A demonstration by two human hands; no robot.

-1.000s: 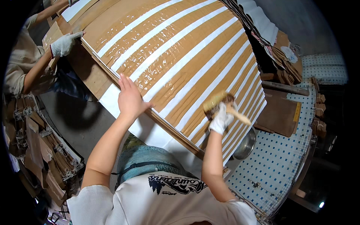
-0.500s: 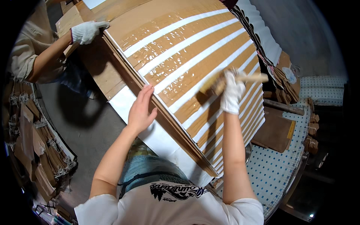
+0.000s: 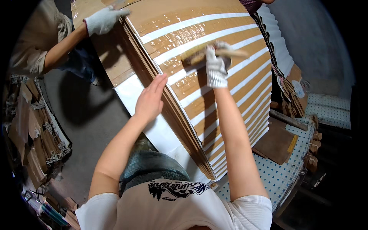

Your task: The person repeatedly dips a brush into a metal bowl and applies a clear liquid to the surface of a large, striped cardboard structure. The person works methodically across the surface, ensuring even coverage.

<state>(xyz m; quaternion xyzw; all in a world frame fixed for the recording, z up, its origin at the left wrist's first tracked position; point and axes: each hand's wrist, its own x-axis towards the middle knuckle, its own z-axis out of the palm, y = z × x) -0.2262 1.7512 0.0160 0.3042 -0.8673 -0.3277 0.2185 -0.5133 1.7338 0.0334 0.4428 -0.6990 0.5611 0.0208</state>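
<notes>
In a white knit glove, my right hand (image 3: 217,69) grips a wide brush (image 3: 195,55) with a pale wooden handle, its head against the striped surface. Beneath it is a stack of brown cardboard sheets (image 3: 214,90), overlapped so that white edges show as stripes; a wet gloss covers the far part. My bare left hand (image 3: 150,100) lies at the stack's near left edge, fingers stretched out and holding nothing. Another person's white-gloved hand (image 3: 103,21) is at the far left corner of the stack.
A white board (image 3: 140,105) juts out under the stack. Tied bundles of brown card (image 3: 38,126) stand at the left. To the right, brown sheets (image 3: 275,142) and a yellow ruler (image 3: 293,143) lie on a dotted cloth (image 3: 274,176). More layered sheets (image 3: 285,88) hang beyond.
My right hand has swept the brush away from me and leftward across the stripes. My left hand stays on the edge. The view has shifted slightly, and the other person's hand remains at the corner.
</notes>
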